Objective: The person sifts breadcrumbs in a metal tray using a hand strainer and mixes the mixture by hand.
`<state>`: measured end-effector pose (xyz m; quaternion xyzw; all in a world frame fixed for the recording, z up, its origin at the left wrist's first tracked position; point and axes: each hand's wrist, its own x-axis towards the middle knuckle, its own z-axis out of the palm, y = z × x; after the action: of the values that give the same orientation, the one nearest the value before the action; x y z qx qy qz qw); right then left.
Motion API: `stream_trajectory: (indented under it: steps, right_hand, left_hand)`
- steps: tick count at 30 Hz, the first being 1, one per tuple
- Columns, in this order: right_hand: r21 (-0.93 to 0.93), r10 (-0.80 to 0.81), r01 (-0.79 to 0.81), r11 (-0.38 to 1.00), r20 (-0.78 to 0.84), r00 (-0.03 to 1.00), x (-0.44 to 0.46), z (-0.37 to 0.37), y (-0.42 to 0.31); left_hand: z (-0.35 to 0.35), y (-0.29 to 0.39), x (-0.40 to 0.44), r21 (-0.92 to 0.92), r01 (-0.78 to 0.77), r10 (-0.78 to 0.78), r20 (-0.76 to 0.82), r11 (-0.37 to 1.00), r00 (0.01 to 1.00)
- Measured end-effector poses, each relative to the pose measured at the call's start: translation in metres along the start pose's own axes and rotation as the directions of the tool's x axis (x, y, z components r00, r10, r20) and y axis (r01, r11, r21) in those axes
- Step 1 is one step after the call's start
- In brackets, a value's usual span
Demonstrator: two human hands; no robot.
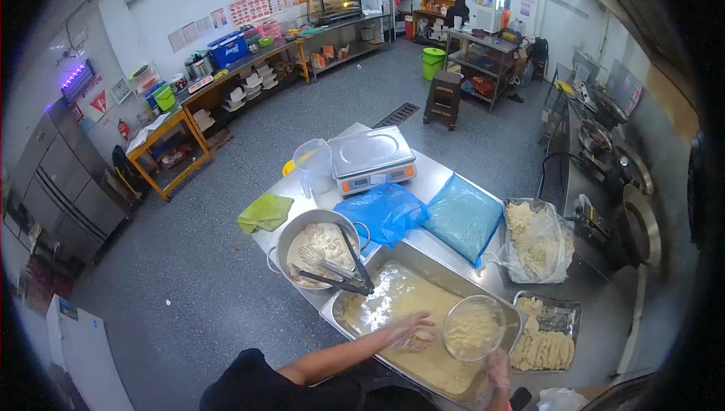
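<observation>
My left hand (409, 331), in a clear plastic glove, hovers over or touches the pale flour in a deep metal tray (328, 310). Its fingers are stretched apart, and a small pale lump shows close under them. At the tray's right end, my gloved right hand (498, 369) is closed on the near side of a round sieve (474, 328) with pale coated pieces in it. Left of the tray stands a metal pot (281, 256) of creamy liquid and pieces. A whisk (323, 261) and black-handled tongs (355, 252) rest in it.
Behind the tray lie a blue plastic bag (384, 213), a blue-tinted packet (464, 218), a scale (375, 158) and a clear jug (314, 166). To the right are a bagged container (538, 241) and a tray of coated pieces (545, 347). Woks (638, 226) stand far right.
</observation>
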<state>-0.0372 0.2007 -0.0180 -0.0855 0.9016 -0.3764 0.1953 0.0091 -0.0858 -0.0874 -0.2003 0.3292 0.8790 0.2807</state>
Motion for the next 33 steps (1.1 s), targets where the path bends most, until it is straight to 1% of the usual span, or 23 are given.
stream_trajectory:
  steps: [1,2,5,7,8,9,10,11,13,15,17,19,20,22,23,24,26,27,28,29,30,32,33]
  right_hand:
    - [-0.006,-0.006,0.006,1.0,0.005,1.0,-0.005,-0.009,-0.019]
    - [-0.011,-0.01,0.01,1.0,0.008,1.0,-0.008,-0.014,-0.029]
    - [0.048,0.118,-0.143,0.989,0.345,0.931,0.009,0.014,0.047]
    - [0.045,-0.071,0.062,0.997,0.244,0.967,0.018,0.018,0.063]
    - [0.052,-0.08,0.07,0.996,0.205,0.976,0.022,0.019,0.068]
    - [0.059,-0.088,0.079,0.995,0.166,0.982,0.026,0.019,0.072]
    - [0.084,-0.001,-0.01,0.996,0.136,0.991,0.025,0.018,0.062]
    - [0.114,0.091,-0.103,0.988,0.108,0.99,0.025,0.018,0.054]
    - [0.004,0.047,-0.049,0.999,0.187,0.981,0.026,0.022,0.047]
    - [-0.035,0.053,-0.047,0.998,0.201,0.978,0.025,0.028,0.045]
    - [-0.006,0.085,-0.086,0.996,0.145,0.986,0.029,0.032,0.03]
    - [-0.103,0.027,-0.017,0.995,0.089,0.996,0.013,0.023,-0.027]
    - [-0.153,-0.011,0.02,0.988,0.058,0.998,0.007,0.021,-0.053]
    - [-0.238,-0.221,0.248,0.939,0.134,0.966,0.0,0.031,-0.07]
    - [-0.227,-0.274,0.307,0.924,0.167,0.947,-0.001,0.04,-0.077]
    - [-0.212,-0.326,0.366,0.906,0.199,0.924,-0.002,0.048,-0.085]
    - [0.021,-0.291,0.294,0.956,0.232,0.928,-0.007,0.079,-0.083]
    - [0.192,-0.259,0.218,0.957,0.23,0.938,-0.011,0.09,-0.083]
    - [0.029,-0.322,0.326,0.945,0.252,0.913,-0.037,0.091,-0.131]
    - [-0.088,-0.509,0.541,0.837,0.24,0.827,-0.042,0.107,-0.134]
    - [-0.216,-0.674,0.709,0.672,0.217,0.706,-0.047,0.122,-0.136]
    - [0.07,-0.319,0.315,0.947,0.349,0.881,-0.081,0.141,-0.199]
    - [0.045,-0.248,0.251,0.967,0.39,0.887,-0.085,0.159,-0.202]
  left_hand:
    - [0.002,0.002,-0.003,-0.038,0.049,-0.049,0.017,0.998,0.999]
    - [0.0,-0.002,-0.004,0.008,-0.011,0.011,-0.048,1.0,0.999]
    - [0.008,-0.006,-0.009,0.197,-0.125,0.157,-0.156,0.972,0.975]
    - [0.027,0.009,-0.034,0.364,-0.14,0.207,-0.154,0.921,0.966]
    - [0.025,0.009,-0.031,0.526,-0.133,0.246,-0.15,0.84,0.958]
    - [0.019,0.007,-0.026,0.669,-0.116,0.282,-0.144,0.734,0.949]
    - [0.011,0.003,-0.021,0.79,-0.087,0.313,-0.136,0.607,0.94]
    - [0.001,-0.003,-0.018,0.925,-0.086,0.42,-0.083,0.37,0.904]
    - [-0.024,-0.019,-0.015,0.987,-0.005,0.545,0.094,-0.163,0.833]
    - [-0.047,-0.034,0.001,0.936,-0.284,0.714,0.051,0.211,0.698]
    - [-0.045,-0.042,-0.008,0.857,-0.423,0.811,0.009,0.296,0.585]
    - [-0.041,-0.024,-0.024,0.9,-0.406,0.855,0.082,0.157,0.512]
    - [-0.027,-0.01,-0.048,0.865,-0.37,0.775,-0.035,0.34,0.631]
    - [0.008,0.012,-0.108,0.72,-0.237,0.527,-0.206,0.652,0.825]
    - [0.006,0.009,-0.121,0.75,-0.227,0.585,-0.251,0.621,0.771]
    - [-0.003,0.004,-0.132,0.822,-0.262,0.701,-0.214,0.505,0.68]
    - [-0.029,-0.024,-0.149,0.919,-0.276,0.846,-0.102,0.282,0.524]
    - [-0.054,-0.038,-0.158,0.998,-0.056,0.853,0.063,-0.04,0.519]
    - [-0.079,-0.05,-0.171,0.917,0.139,0.799,0.242,-0.373,0.551]
    - [-0.096,-0.055,-0.187,0.934,0.008,0.834,0.315,-0.358,0.453]
    - [-0.109,-0.071,-0.203,0.977,-0.185,0.936,0.162,-0.107,0.312]
    - [-0.123,-0.09,-0.252,0.876,-0.193,0.858,-0.351,0.443,0.375]
    - [-0.149,-0.114,-0.265,0.84,-0.12,0.814,-0.463,0.53,0.351]
